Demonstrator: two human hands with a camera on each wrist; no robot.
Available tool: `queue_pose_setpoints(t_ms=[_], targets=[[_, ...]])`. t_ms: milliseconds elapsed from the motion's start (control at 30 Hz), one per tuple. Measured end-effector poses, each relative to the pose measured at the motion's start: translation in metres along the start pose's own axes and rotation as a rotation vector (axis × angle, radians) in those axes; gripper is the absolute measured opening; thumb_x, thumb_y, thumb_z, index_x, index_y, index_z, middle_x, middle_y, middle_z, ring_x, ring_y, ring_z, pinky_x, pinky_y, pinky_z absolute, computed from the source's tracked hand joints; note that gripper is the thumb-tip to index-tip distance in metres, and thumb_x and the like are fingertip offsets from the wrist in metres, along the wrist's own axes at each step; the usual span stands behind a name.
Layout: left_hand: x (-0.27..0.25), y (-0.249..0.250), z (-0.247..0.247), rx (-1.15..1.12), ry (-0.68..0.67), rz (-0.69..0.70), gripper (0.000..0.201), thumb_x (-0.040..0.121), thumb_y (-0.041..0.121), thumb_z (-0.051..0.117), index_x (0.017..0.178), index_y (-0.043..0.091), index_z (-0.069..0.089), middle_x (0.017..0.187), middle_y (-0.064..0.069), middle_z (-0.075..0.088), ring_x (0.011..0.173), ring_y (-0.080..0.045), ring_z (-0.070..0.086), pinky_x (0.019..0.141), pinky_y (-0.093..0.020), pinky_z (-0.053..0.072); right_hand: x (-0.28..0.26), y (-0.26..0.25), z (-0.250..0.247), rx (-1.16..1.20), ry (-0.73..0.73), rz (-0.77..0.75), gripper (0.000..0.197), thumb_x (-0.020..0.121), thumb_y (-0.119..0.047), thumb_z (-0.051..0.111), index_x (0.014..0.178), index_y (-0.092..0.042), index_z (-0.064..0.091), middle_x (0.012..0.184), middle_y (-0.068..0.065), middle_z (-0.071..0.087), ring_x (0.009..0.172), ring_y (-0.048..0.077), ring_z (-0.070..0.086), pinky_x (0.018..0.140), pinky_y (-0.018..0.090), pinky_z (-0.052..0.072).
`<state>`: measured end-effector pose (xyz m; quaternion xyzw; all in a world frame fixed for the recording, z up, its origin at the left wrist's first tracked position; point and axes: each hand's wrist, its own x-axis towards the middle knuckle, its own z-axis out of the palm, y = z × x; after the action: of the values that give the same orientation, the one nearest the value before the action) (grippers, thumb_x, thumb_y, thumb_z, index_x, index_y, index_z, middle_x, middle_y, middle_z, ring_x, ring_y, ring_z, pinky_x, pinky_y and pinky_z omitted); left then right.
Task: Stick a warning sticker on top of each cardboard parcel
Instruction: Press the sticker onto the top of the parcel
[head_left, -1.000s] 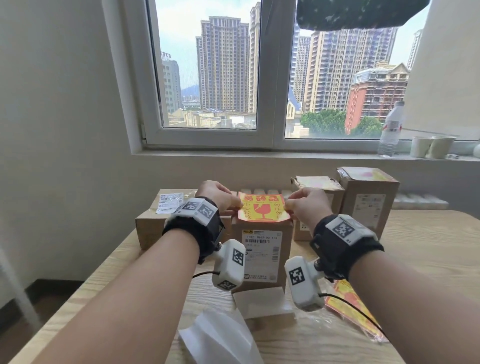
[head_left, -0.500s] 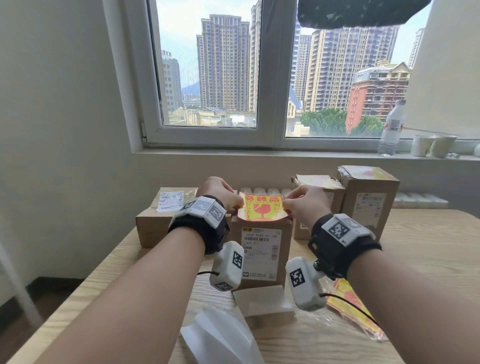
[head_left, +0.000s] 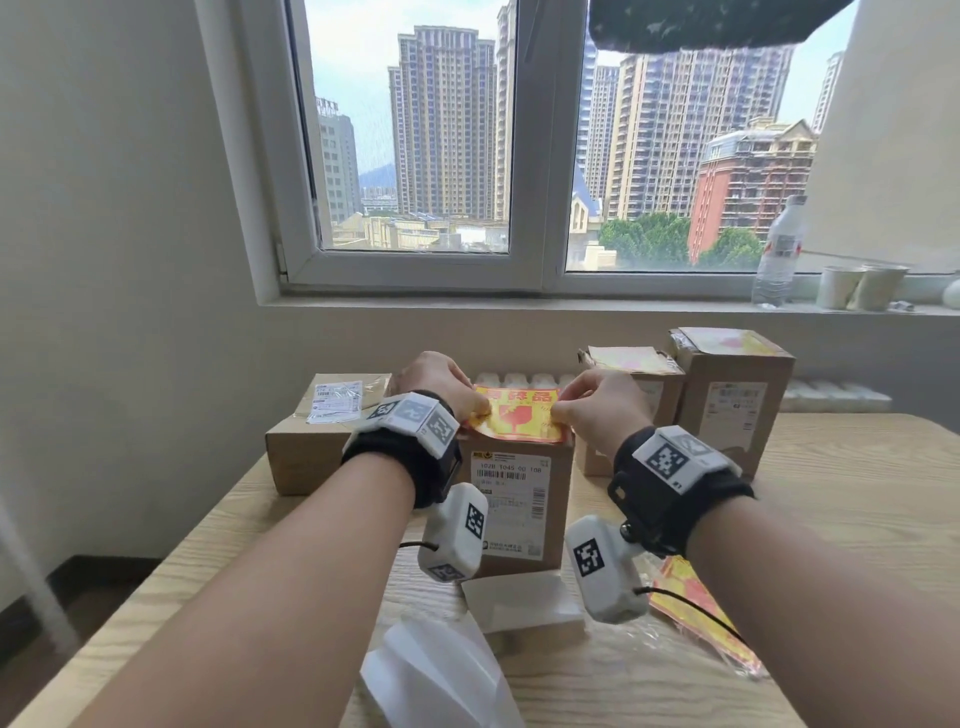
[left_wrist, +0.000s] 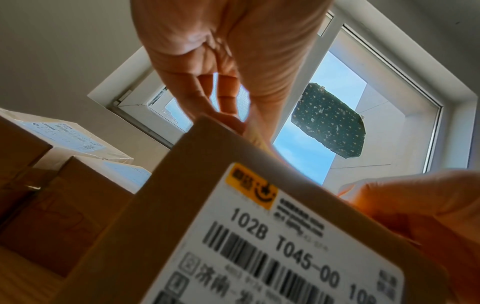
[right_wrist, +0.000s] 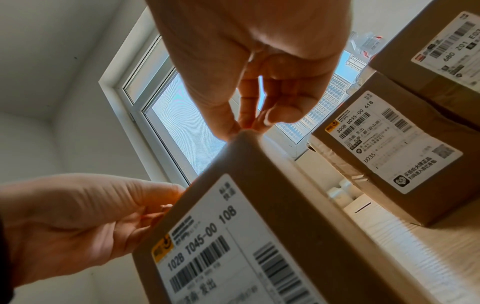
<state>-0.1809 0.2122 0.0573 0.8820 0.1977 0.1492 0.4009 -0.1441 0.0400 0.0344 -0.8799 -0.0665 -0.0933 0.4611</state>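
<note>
Both hands (head_left: 519, 400) pinch the warning sticker (head_left: 514, 415) atop the middle parcel (head_left: 519, 499)

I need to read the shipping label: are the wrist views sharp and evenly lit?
Left wrist: shipping label motion-blurred, barely legible; left hand backlit by the window. Right wrist: label sharper, "102B T045-00 108" readable; window glare and moiré behind the right hand.

Matt brown cardboard parcel (head_left: 519, 499) bears a glossy red-and-yellow paper sticker (head_left: 514, 415); the pale wooden tabletop (head_left: 831, 519) shows fine grain.
</note>
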Motion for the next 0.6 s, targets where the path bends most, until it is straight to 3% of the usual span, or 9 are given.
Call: queue_pose_setpoints(t_ms=[100, 167, 267, 333, 467, 533, 600], targets=[[0.001, -0.002, -0.001, -0.025, -0.050, 0.002, 0.018, 0.066, 0.027, 0.086, 0.074, 0.023, 0.072, 0.083, 0.004, 0.071, 0.078, -0.014, 0.070, 0.072, -0.030, 0.058, -0.001, 0.004, 0.000, 0.019, -0.015, -0.019, 0.014, 0.077, -0.021, 0.076, 0.071, -0.025, 0.064, 0.084, -0.006, 0.065, 0.087, 0.012, 0.062, 0.075, 0.030, 0.053], [0.001, -0.005, -0.004, -0.045, -0.081, 0.019, 0.019, 0.069, 0.027, 0.084, 0.085, 0.027, 0.074, 0.094, 0.006, 0.070, 0.087, -0.013, 0.065, 0.078, -0.029, 0.053, -0.002, 0.007, -0.001, 0.073, -0.031, -0.028, 0.010, 0.079, -0.022, 0.075, 0.077, -0.026, 0.066, 0.089, -0.005, 0.068, 0.089, 0.012, 0.063, 0.081, 0.034, 0.055], [0.000, -0.009, -0.009, -0.053, -0.210, 0.026, 0.033, 0.075, 0.027, 0.080, 0.107, 0.031, 0.072, 0.111, 0.008, 0.062, 0.102, -0.013, 0.054, 0.094, -0.030, 0.046, -0.006, 0.007, -0.003, 0.092, -0.102, -0.067, 0.017, 0.081, -0.025, 0.074, 0.098, -0.028, 0.069, 0.105, -0.004, 0.067, 0.096, 0.012, 0.061, 0.079, 0.029, 0.051], [-0.003, -0.012, -0.013, -0.042, -0.309, 0.006, 0.044, 0.078, 0.030, 0.077, 0.120, 0.034, 0.065, 0.115, 0.008, 0.055, 0.107, -0.014, 0.050, 0.090, -0.029, 0.045, -0.009, 0.005, -0.005, 0.088, -0.173, -0.076, 0.034, 0.081, -0.025, 0.074, 0.114, -0.025, 0.068, 0.117, -0.002, 0.062, 0.101, 0.011, 0.054, 0.075, 0.022, 0.043], [-0.008, -0.017, -0.017, -0.083, -0.402, -0.018, 0.057, 0.074, 0.029, 0.080, 0.125, 0.040, 0.059, 0.133, -0.001, 0.055, 0.119, -0.021, 0.055, 0.095, -0.040, 0.051, -0.016, 0.008, -0.008, 0.082, -0.310, -0.065, 0.050, 0.084, -0.024, 0.072, 0.132, -0.022, 0.057, 0.136, 0.003, 0.053, 0.104, 0.010, 0.047, 0.061, 0.010, 0.033], [-0.010, -0.019, -0.018, -0.137, -0.398, -0.033, 0.057, 0.076, 0.024, 0.079, 0.126, 0.038, 0.058, 0.132, -0.003, 0.057, 0.116, -0.021, 0.056, 0.093, -0.040, 0.052, -0.017, 0.011, -0.010, 0.110, -0.313, -0.045, 0.053, 0.085, -0.023, 0.071, 0.135, -0.021, 0.054, 0.139, 0.004, 0.052, 0.105, 0.010, 0.047, 0.063, 0.012, 0.035], [-0.012, -0.022, -0.019, -0.204, -0.389, -0.048, 0.054, 0.079, 0.018, 0.077, 0.126, 0.036, 0.058, 0.125, -0.003, 0.060, 0.112, -0.020, 0.058, 0.089, -0.038, 0.054, -0.018, 0.013, -0.011, 0.123, -0.288, -0.028, 0.054, 0.085, -0.024, 0.071, 0.136, -0.021, 0.053, 0.137, 0.006, 0.054, 0.106, 0.012, 0.050, 0.074, 0.019, 0.041]])
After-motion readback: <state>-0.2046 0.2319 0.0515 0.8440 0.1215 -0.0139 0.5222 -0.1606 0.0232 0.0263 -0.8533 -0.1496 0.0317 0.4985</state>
